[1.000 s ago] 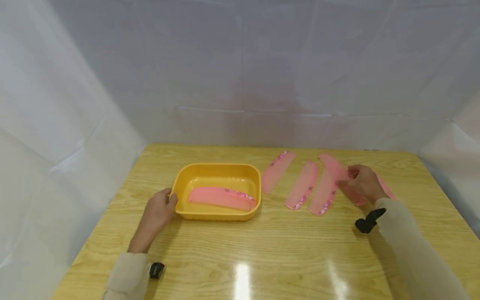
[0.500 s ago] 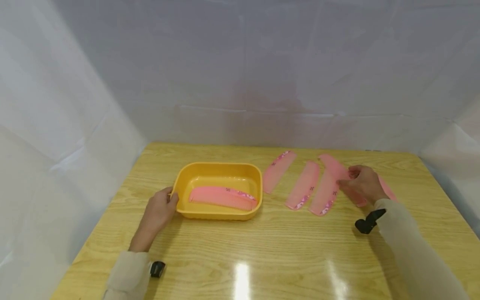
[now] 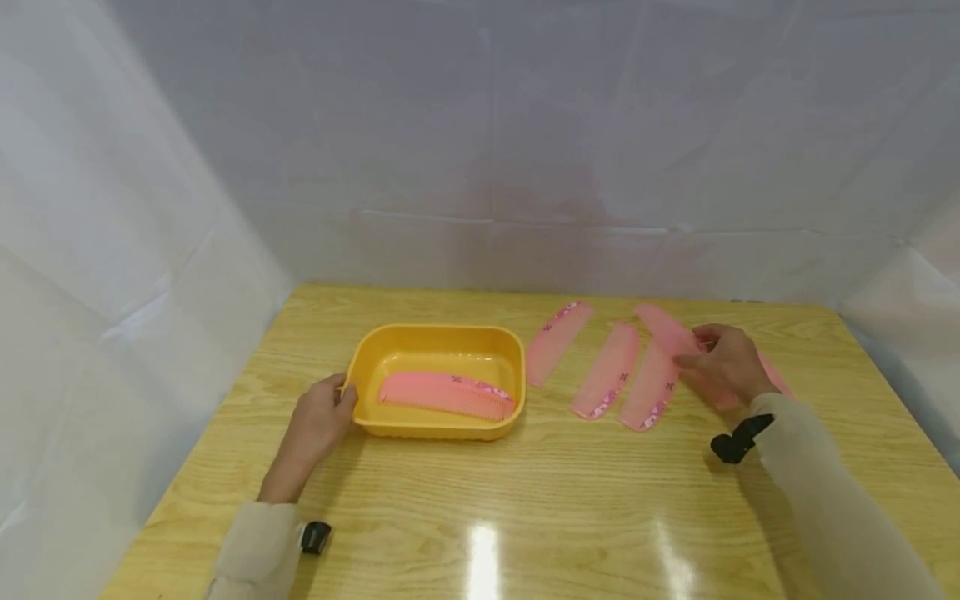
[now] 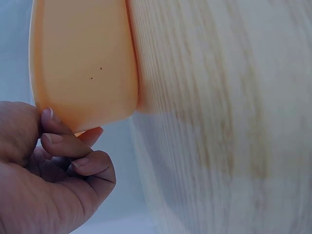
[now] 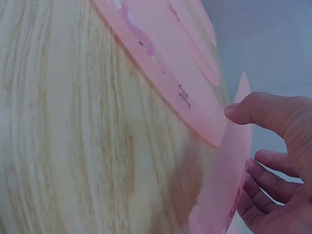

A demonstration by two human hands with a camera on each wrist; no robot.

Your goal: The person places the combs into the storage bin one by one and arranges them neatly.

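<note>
My left hand (image 3: 318,425) grips the left end of a yellow plastic basin (image 3: 431,432), thumb at the rim. The left wrist view shows fingers curled at the basin's corner (image 4: 92,83). A pink comb (image 3: 442,395) lies flat inside it, teeth toward me. To the right, my right hand (image 3: 729,364) pinches another pink comb (image 3: 663,327) between thumb and fingers. In the right wrist view this held comb (image 5: 226,165) stands tilted on edge, its far end close to a comb lying on the table (image 5: 165,83). My hand covers part of it in the head view.
Between basin and right hand lie a comb (image 3: 558,342) beside the basin's rim, a second comb (image 3: 607,371) and a third comb (image 3: 651,383), all flat and slanted. One more comb (image 3: 775,377) shows partly behind my right hand. A pale sheet wall (image 3: 480,167) stands behind the wooden table (image 3: 420,517).
My right hand has risen very slightly with the pinched comb, whose edge now tilts up from the table a little more. The left hand and basin stay nearly where they were.
</note>
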